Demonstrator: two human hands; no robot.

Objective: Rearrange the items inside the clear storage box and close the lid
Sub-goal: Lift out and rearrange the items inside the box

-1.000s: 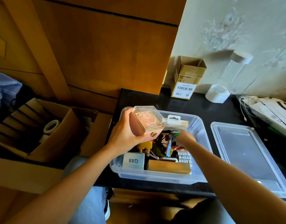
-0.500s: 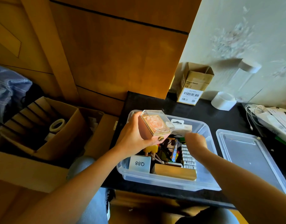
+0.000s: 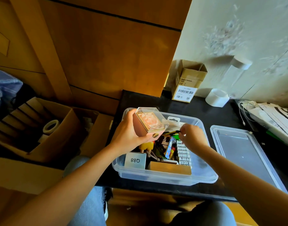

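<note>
Head view looks down on a clear plastic storage box [image 3: 164, 176] with rounded corners, sitting at the near edge of a glossy black desk [image 3: 197, 110]. Its flat, see-through lid [image 3: 244, 154] lies on the desk just to the right of it, off the box. The left hand [image 3: 128, 134] grips a small pink cube-shaped gift box [image 3: 148, 124] with a transparent top and a gold clasp, holding it tilted above the box's far left corner. The right hand [image 3: 193, 136] hovers over the middle of the box, fingertips pinching a thin dark item [image 3: 175, 132] too small to identify. Inside lie a white card marked Q88 [image 3: 135, 160], a smooth wooden block [image 3: 170, 168] along the near wall, and a row of white batteries [image 3: 184, 154]. At the desk's far edge stand an open cardboard carton [image 3: 188, 84] and a white tape roll [image 3: 217, 97].
</note>
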